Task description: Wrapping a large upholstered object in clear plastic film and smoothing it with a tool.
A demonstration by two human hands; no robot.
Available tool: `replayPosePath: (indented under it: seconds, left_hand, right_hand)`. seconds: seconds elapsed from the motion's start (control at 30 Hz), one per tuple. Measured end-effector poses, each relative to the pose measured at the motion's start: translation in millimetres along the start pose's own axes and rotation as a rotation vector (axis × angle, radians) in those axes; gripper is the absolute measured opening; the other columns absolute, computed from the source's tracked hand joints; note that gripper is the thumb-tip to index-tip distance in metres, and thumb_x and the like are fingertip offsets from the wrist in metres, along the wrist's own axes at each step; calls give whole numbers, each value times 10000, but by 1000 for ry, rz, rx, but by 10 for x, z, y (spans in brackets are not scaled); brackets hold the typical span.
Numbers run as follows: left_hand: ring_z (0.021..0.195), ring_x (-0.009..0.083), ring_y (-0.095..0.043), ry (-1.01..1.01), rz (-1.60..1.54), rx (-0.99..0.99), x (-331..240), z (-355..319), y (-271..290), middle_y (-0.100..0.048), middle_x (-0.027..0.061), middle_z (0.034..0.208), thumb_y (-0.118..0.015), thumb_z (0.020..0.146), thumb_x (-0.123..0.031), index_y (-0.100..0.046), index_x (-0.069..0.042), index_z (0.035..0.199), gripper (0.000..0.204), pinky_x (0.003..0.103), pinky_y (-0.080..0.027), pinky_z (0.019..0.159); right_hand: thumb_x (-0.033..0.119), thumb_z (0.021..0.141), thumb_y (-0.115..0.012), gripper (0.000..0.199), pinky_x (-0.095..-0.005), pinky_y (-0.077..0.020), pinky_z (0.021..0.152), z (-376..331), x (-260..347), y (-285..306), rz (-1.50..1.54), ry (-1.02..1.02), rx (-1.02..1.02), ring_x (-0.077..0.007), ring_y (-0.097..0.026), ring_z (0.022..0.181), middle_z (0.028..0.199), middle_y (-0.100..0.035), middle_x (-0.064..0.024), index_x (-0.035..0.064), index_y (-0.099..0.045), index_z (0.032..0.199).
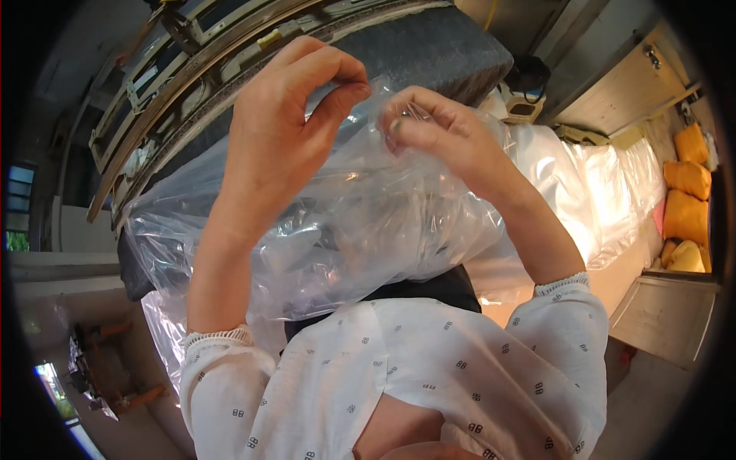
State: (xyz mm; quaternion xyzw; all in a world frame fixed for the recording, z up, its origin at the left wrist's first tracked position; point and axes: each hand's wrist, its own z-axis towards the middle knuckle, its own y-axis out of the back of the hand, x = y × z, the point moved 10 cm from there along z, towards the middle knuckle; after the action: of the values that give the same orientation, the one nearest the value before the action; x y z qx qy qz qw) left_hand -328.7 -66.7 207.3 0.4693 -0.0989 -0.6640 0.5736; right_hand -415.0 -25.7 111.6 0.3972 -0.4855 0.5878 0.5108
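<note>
On the person's side of the dark-grey covered worktable (429,46), nearest of all, is a white shirt (322,360) with a small dark print and gathered cuffs, with a dark garment (431,290) showing just beyond its front edge. Both bare forearms reach from the shirt toward the worktable.

The clear plastic film (368,226) spreads in loose, shiny folds between the shirt and the worktable, covering much of the table's near side and hanging past its left end. Above the film, the left hand (276,115) is bent at the wrist, thumb and forefinger pinched together on a bit of it. The right hand (464,138), just beside it and slightly blurred, is narrow too, its fingers curled in and gathered film between thumb and forefinger.

To the right of the worktable, pale translucent sheeting (567,180) lies in a bright, crinkled stretch. Close off the table's right end is a black object (527,74) whose kind cannot be made out, with a pale box (524,106) beneath it. Along the table's far side run long rails (222,50).

Farther right of the worktable, yellow-orange bundles (685,215) are stacked in a wooden cabinet opening, and a wooden door (625,80) stands beyond the right end. Well off to the table's left is a window (20,199).
</note>
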Motion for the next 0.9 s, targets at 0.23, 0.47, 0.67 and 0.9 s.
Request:
replayPosePath:
  seconds: [0.23, 0.47, 0.67, 0.9]
  left_hand:
    - [677, 127, -552, 120, -40, -121, 176, -361, -44, -580, 53, 786, -617, 751, 24, -591, -2, 851, 108, 218, -432, 587]
    - [711, 123, -570, 236, -311, -207, 297, -682, -92, -607, 51, 824, -645, 754, -2, -625, -9, 891, 138, 221, -453, 655]
    - [735, 121, -574, 232, -281, -350, 377, -962, 24, -618, 49, 818, -650, 730, 29, -638, -24, 862, 143, 222, -459, 669]
    - [817, 138, -591, 158, -113, -323, 138, -1569, -9, -632, 47, 838, -573, 722, 116, -614, -31, 834, 189, 341, -458, 850]
  right_hand:
    - [174, 918, -448, 198, -223, -435, 671, -7, -174, -256, 126, -66, 171, -89, -526, 697, 779, -577, -33, 7, -552, 893]
    - [179, 923, -444, 232, -232, -448, 688, -48, -305, -344, 131, -42, 92, -96, -552, 725, 817, -592, -38, -10, -574, 950]
    - [209, 905, -490, 297, -245, -457, 773, -125, -308, -587, -19, 27, 82, -120, -564, 858, 906, -590, -59, -17, -551, 1087]
    - [219, 864, -554, 280, -283, -465, 806, 143, -457, -676, 217, -205, 146, -167, -576, 883, 962, -580, -97, -10, -533, 1024]
